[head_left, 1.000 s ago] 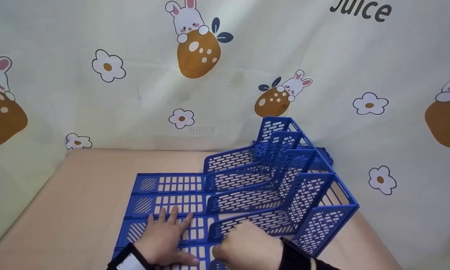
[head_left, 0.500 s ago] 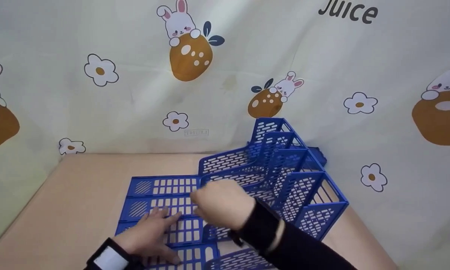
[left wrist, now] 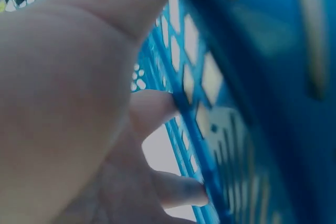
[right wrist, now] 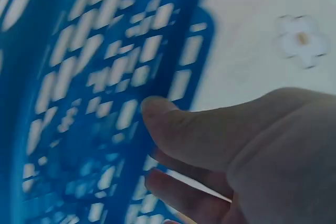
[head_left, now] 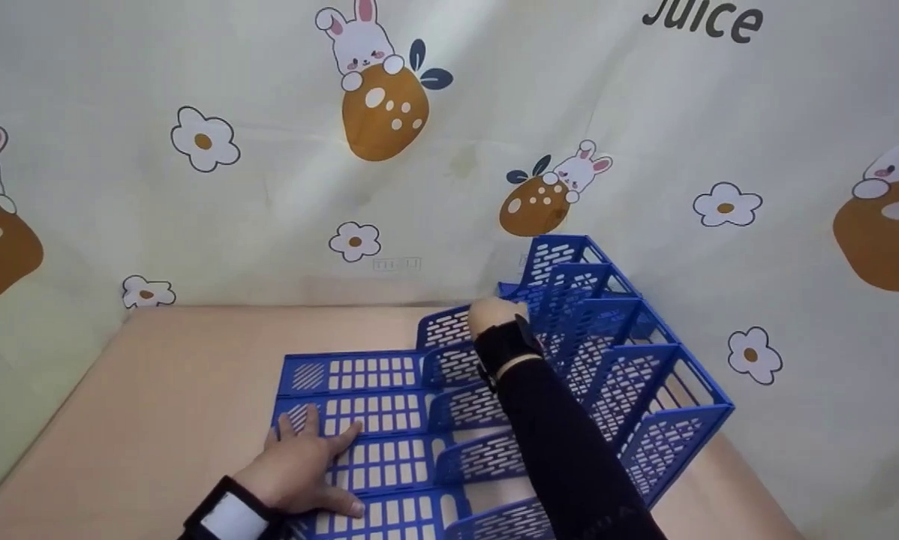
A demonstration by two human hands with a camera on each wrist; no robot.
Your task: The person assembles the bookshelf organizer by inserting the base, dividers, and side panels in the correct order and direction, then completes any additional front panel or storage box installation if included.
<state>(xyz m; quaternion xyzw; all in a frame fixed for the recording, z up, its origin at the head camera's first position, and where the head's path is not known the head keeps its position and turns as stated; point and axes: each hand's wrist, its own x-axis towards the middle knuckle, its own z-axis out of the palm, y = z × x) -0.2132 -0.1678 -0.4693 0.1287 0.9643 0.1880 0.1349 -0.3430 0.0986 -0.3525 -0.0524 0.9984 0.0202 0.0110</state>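
Note:
A blue plastic file rack with several perforated dividers stands on its long side parts, joined to flat lattice panels at its left. My left hand rests on those panels with fingers and thumb spread. In the left wrist view, its fingertips touch the lattice edge. My right hand reaches to the back of the rack. In the right wrist view, thumb and fingers pinch the edge of a rear divider; from the head view, the sleeve covers part of the middle dividers.
The rack stands on a tan table surface. Behind it hangs a pale curtain printed with rabbits, fruit and flowers, close to the rack's back corner. The table's right edge runs beside the rack.
My right hand has gone from the front divider to the rear ones. My left hand has slid leftward over the panels, still spread. The rack has shifted slightly to the right.

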